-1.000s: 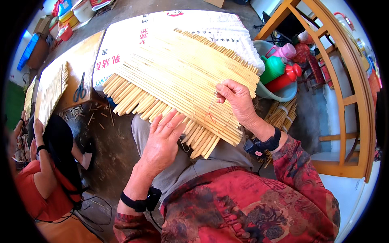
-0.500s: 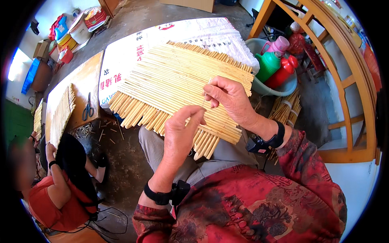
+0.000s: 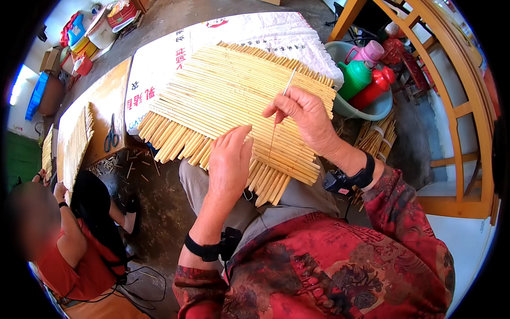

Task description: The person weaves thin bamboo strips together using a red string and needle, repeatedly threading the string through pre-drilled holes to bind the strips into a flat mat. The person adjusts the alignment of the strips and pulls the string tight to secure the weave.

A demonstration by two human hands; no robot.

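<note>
A mat of pale straw-coloured stalks (image 3: 228, 90) lies before me, its near edge jutting over my lap with uneven stalk ends. My right hand (image 3: 305, 114) is closed, pinching a long thin needle (image 3: 290, 81) that points up and away above the mat. From below those fingers a thin thread (image 3: 272, 139) runs down to the mat's near right part. My left hand (image 3: 231, 162) is open by the mat's near edge, fingers stretched out and holding nothing I can see. It covers some of the stalk ends.
Under the mat, white printed sacking (image 3: 159, 56) covers the table. Scissors (image 3: 111, 133) lie on bare wood at left. Beside them a co-worker (image 3: 74, 244) holds another stalk mat (image 3: 77, 143). At right stand a basin with flasks (image 3: 366, 109), stalk bundles (image 3: 376, 137) and a wooden frame (image 3: 451, 114).
My fingers, close together before, have parted. The left hand has moved left and opened out. The right has risen slightly, and the needle and hanging thread now show clearly.
</note>
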